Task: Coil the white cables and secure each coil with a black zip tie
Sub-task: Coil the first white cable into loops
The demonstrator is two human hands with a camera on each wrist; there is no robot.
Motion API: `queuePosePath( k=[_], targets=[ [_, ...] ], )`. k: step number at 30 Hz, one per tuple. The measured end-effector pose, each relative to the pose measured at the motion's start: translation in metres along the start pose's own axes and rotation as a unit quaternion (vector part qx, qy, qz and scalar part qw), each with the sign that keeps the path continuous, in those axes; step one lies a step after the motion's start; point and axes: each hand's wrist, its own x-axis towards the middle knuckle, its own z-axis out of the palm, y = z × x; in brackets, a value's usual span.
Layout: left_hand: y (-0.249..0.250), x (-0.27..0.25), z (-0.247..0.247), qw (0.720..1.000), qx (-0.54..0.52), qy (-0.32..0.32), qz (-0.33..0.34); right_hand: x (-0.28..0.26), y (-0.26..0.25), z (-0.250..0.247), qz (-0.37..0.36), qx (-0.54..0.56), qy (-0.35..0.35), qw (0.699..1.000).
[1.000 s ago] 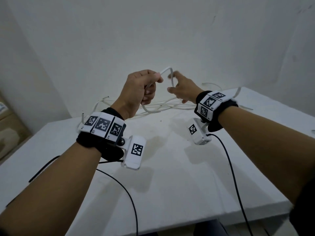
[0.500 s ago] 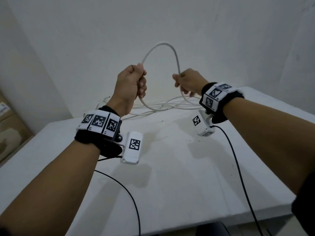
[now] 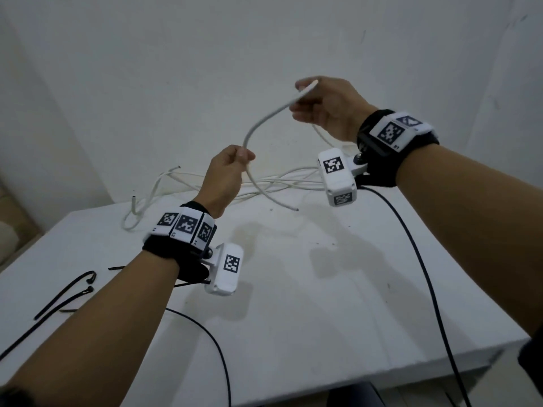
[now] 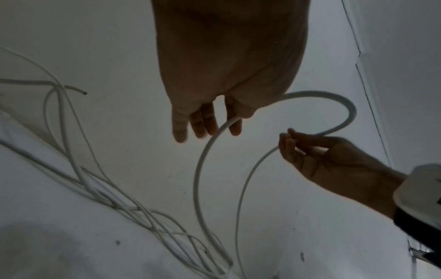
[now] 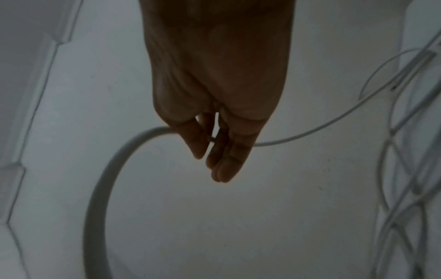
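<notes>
I hold one white cable (image 3: 264, 121) in the air between both hands over the white table (image 3: 323, 304). My left hand (image 3: 245, 160) pinches it low at the centre. Up and to the right, my right hand (image 3: 299, 95) pinches it too. The stretch between them bows in a shallow arc. Below my left hand the cable hangs down, and its cut end (image 3: 296, 210) lies on the table. The left wrist view shows the cable (image 4: 199, 169) passing my left fingers (image 4: 205, 126) and looping round to my right hand (image 4: 290, 137). Several black zip ties (image 3: 63, 298) lie at the table's left.
A loose tangle of other white cables (image 3: 279, 179) lies along the back of the table by the wall. Black camera cords (image 3: 423, 274) trail from both wrists over the front edge. A brown box (image 3: 11, 218) stands left of the table.
My right hand has risen and moved right, and my left hand has dropped lower. The tall loop between them has flattened into a shallow arc. The zip ties have come into view.
</notes>
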Motion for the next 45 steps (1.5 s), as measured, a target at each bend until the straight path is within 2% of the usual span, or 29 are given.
queuePosePath(
  k=[2,4,6,8,10,12,13,16,19,24,28,33,35,38,40,42,45],
  targets=[
    [-0.006,0.000,0.001,0.999,0.038,-0.009,-0.015,-0.002,-0.011,0.004,0.002,-0.029,-0.031,0.999],
    [-0.010,-0.001,-0.001,0.997,0.012,-0.045,-0.064,-0.006,-0.018,0.004,0.022,-0.034,-0.047,0.998],
    [-0.009,-0.003,-0.002,0.990,-0.050,-0.068,-0.113,-0.011,-0.019,0.002,0.065,0.006,-0.049,0.997],
    [-0.008,-0.003,-0.004,0.972,-0.151,-0.070,-0.167,-0.015,-0.015,0.002,0.087,0.011,-0.037,0.995],
    [-0.007,-0.002,-0.003,0.949,-0.238,-0.061,-0.197,-0.020,-0.007,0.004,0.051,-0.105,-0.035,0.993],
    [-0.007,-0.001,-0.001,0.950,-0.245,-0.046,-0.187,-0.028,0.004,0.008,0.026,-0.217,-0.057,0.974],
    [-0.006,-0.001,0.000,0.953,-0.239,-0.037,-0.184,-0.033,0.010,0.009,0.031,-0.238,-0.074,0.968],
    [-0.007,0.000,0.004,0.954,-0.223,-0.041,-0.194,-0.045,0.028,0.006,0.052,-0.210,-0.085,0.973],
    [-0.005,-0.004,0.010,0.964,-0.145,-0.061,-0.215,-0.055,0.042,-0.001,0.048,-0.178,-0.131,0.974],
    [-0.006,-0.009,0.017,0.969,-0.083,-0.027,-0.231,-0.065,0.058,-0.009,0.041,-0.115,-0.159,0.980],
    [-0.006,-0.011,0.015,0.967,-0.108,-0.057,-0.226,-0.068,0.063,-0.008,0.031,-0.146,-0.113,0.982],
    [-0.001,-0.019,0.019,0.985,-0.045,-0.107,-0.129,-0.070,0.073,-0.008,0.038,-0.207,-0.046,0.977],
    [-0.002,-0.021,0.020,0.979,-0.088,-0.126,-0.135,-0.071,0.077,-0.005,0.029,-0.227,-0.013,0.973],
    [-0.003,-0.021,0.021,0.967,-0.172,-0.099,-0.163,-0.068,0.085,0.000,-0.018,-0.301,0.058,0.952],
    [-0.003,-0.021,0.021,0.966,-0.184,-0.077,-0.165,-0.064,0.088,0.002,-0.060,-0.368,0.078,0.924],
    [-0.001,-0.022,0.020,0.974,-0.159,-0.070,-0.147,-0.061,0.090,0.001,-0.079,-0.429,0.079,0.896],
    [0.002,-0.024,0.019,0.992,-0.046,-0.063,-0.098,-0.057,0.089,-0.003,-0.093,-0.507,0.067,0.854]
  ],
)
